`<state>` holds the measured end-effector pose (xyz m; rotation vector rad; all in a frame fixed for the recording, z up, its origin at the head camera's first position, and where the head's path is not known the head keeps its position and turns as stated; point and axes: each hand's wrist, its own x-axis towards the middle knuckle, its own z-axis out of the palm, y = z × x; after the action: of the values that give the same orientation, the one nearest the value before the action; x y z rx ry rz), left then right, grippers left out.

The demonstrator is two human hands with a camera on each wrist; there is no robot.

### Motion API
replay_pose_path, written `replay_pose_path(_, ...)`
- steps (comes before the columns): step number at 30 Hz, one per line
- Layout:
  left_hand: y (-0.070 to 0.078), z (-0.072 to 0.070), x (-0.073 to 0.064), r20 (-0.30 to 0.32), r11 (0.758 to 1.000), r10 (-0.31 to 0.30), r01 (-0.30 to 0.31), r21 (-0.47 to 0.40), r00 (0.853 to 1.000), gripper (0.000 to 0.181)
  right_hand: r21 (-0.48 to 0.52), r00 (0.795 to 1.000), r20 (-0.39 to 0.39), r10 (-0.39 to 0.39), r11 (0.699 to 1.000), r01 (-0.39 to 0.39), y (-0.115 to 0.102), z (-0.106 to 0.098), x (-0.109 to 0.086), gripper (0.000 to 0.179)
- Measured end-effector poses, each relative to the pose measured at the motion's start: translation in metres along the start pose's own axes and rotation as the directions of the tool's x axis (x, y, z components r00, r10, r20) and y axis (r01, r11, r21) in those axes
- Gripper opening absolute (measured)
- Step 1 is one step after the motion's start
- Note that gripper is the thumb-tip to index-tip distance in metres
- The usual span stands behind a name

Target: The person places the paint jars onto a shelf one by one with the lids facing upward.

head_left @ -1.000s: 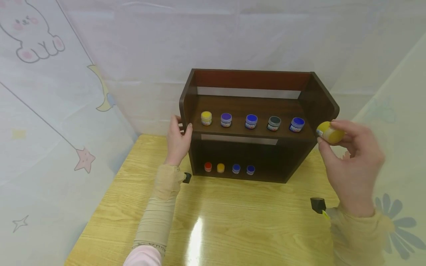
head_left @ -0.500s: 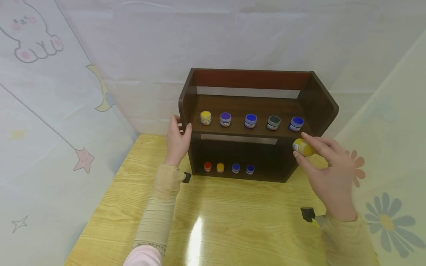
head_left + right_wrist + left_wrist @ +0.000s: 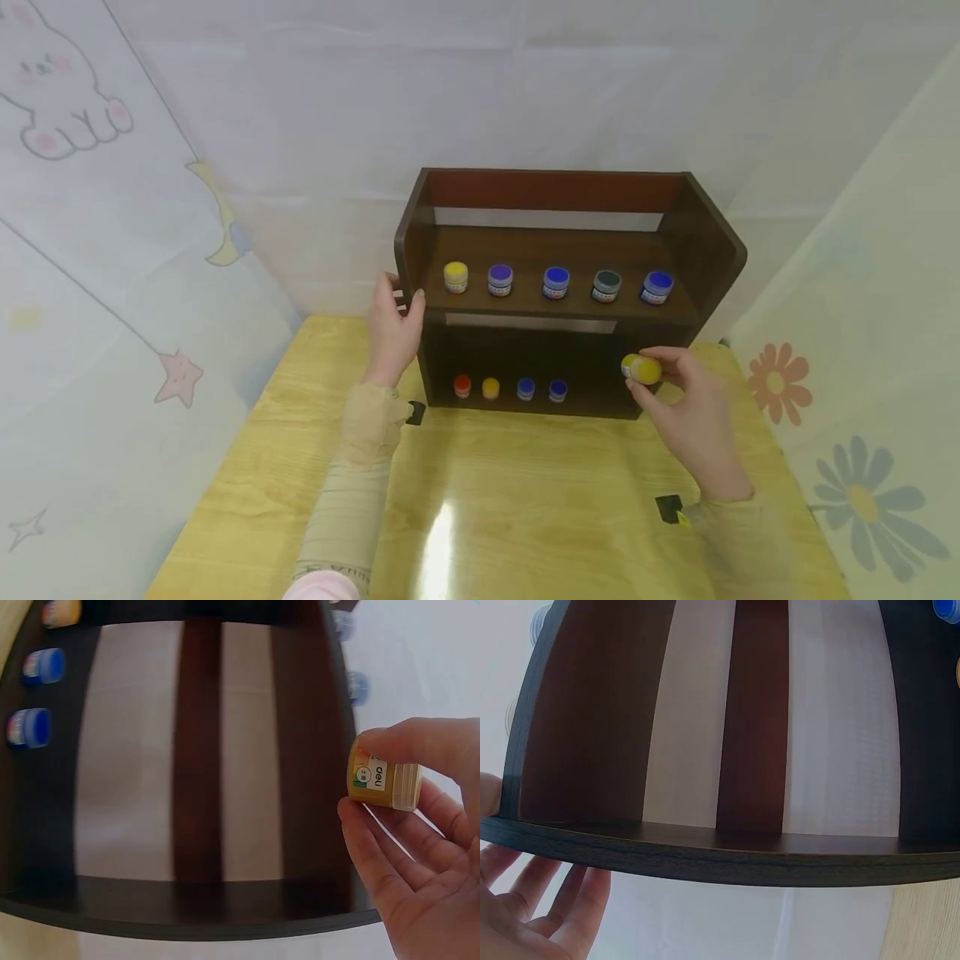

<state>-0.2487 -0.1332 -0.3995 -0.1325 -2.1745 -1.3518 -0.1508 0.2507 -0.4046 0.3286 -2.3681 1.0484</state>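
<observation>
A dark brown two-tier shelf [image 3: 555,243] stands on the table. My left hand [image 3: 393,337] grips its left side panel, thumb at the front and fingers along the outside, as the left wrist view shows. Between thumb and fingers my right hand [image 3: 693,417] pinches a yellow paint jar [image 3: 379,776], tipped on its side, in front of the lower tier's right end. On the upper tier a yellow jar [image 3: 456,277], a purple jar [image 3: 500,281], a dark jar [image 3: 606,286] and two blue ones form a row. Below stand a red jar [image 3: 462,386], an orange-yellow jar [image 3: 491,388] and two blue ones.
The wood-grain table [image 3: 517,483] spreads out before the shelf. Behind it hangs a pale cloth backdrop [image 3: 600,92], which also runs along both sides, printed with a rabbit, a star [image 3: 180,377] and flowers [image 3: 862,504].
My right hand has carried the yellow paint jar left and down, from beside the upper tier to before the lower tier. My left hand keeps its grip on the shelf; the head view shifted slightly.
</observation>
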Motion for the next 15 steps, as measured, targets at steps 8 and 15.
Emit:
replay_pose_path(8,-0.001,0.0,-0.003,-0.001,1.0,-0.004,0.004,0.01,1.0,0.025,-0.011,0.997,0.073,0.041,0.999,-0.04,0.025,0.018,-0.006,0.042)
replay_pose_path(15,-0.002,0.0,-0.001,-0.008,1.0,0.012,-0.012,0.013,1.0,0.024,-0.002,0.993,0.099,0.057,0.998,-0.057,0.047,0.037,-0.008,0.042)
